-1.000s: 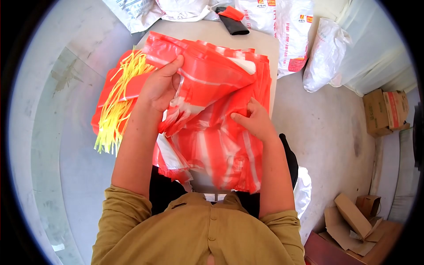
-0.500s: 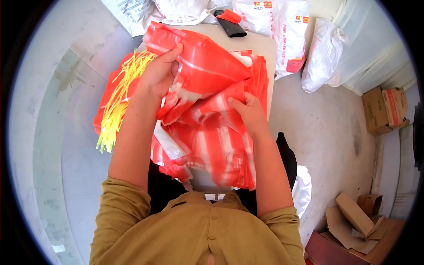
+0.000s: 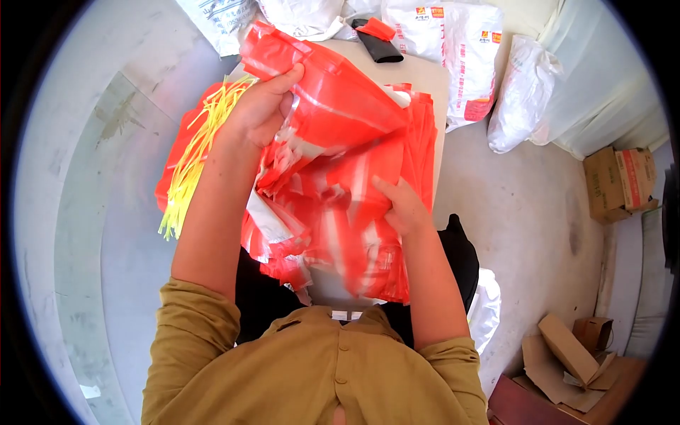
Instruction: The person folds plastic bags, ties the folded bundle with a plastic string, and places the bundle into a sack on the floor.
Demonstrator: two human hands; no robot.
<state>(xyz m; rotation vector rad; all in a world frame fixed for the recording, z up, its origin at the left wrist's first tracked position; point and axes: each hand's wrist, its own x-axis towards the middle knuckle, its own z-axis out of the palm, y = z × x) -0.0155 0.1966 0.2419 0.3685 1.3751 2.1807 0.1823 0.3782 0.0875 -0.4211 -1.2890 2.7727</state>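
Note:
A bunch of thin red-and-white striped plastic bags [image 3: 347,106] is gathered in my left hand [image 3: 265,106], thumb on top and fingers closed around its near side. The lower bags [image 3: 340,227] hang loose and crumpled toward my lap, partly blurred. My right hand [image 3: 404,205] is against the right side of these hanging bags, with its thumb and a finger apart; its other fingers are mostly hidden. Beside my left wrist lies a bundle of yellow strips [image 3: 191,170], on top of more red plastic [image 3: 173,159].
The bags rest over a pale tabletop [image 3: 428,71]. A black roll-like object with a red piece [image 3: 381,46] lies at its far edge. Behind stand white printed sacks [image 3: 467,71] and another white sack [image 3: 524,92]. Cardboard boxes [image 3: 616,184] and flattened cardboard [image 3: 567,361] are on the right.
My right hand has moved down and slightly right, its thumb and finger spreading apart. The lower bags have shifted and blurred. My left hand keeps its hold; the whole view has shifted slightly.

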